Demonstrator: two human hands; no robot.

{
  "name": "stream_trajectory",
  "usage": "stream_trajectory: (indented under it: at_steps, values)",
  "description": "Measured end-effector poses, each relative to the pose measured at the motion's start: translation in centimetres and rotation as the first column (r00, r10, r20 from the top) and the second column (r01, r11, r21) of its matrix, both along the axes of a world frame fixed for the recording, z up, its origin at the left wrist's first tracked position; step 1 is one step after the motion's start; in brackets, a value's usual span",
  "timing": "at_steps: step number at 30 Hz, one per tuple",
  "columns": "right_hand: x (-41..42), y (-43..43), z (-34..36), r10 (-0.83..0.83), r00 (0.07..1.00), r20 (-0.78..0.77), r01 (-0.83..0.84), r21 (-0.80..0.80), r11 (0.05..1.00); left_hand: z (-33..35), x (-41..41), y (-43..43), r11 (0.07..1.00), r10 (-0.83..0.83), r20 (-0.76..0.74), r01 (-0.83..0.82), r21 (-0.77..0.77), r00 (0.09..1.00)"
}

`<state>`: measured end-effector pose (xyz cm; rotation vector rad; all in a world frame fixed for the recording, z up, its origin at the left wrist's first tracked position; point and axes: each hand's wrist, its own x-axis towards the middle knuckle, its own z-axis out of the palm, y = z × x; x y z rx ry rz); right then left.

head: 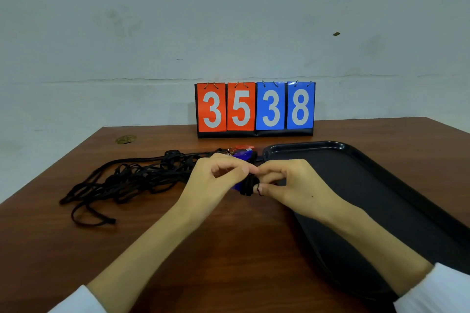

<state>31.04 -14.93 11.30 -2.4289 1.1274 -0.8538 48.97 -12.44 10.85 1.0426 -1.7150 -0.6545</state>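
Note:
My left hand (216,178) and my right hand (284,183) meet over the middle of the brown table (229,249). Between them they pinch a small bundle of black cord (248,185) wound round a blue whistle (236,186), of which only a sliver shows. A tangled pile of black lanyard cords (122,180) lies on the table to the left. Just beyond my hands lie another blue whistle (243,154) and a red one (244,147), with a small metal ring beside them.
A black plastic tray (381,185) sits on the right side of the table, under my right forearm. A flip scoreboard (255,109) reading 35 and 38 stands at the table's back edge against a pale wall. A round brass cap (125,139) is set in the tabletop, far left.

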Motion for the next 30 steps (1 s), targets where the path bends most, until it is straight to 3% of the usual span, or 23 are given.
stream_trajectory:
  at_steps: [4,17,23,30]
  values:
    - [0.22,0.32,0.21,0.027,0.997,0.078,-0.030,0.038,0.999,0.07,0.20,-0.21,0.999,0.038,-0.009,-0.038,-0.016,0.999]
    - [0.20,0.59,0.40,-0.012,0.994,0.111,0.015,-0.033,0.999,0.21,-0.14,-0.50,0.993,0.029,-0.075,-0.020,0.116,0.997]
    - [0.41,0.84,0.60,-0.072,0.990,0.119,0.066,0.056,0.996,-0.22,-0.10,-0.87,0.978,0.099,-0.039,-0.090,0.187,0.994]
    - [0.25,0.64,1.04,-0.175,0.936,0.305,0.094,0.263,0.960,-0.02,-0.03,-0.88,0.890,-0.079,-0.404,0.247,0.383,0.911]
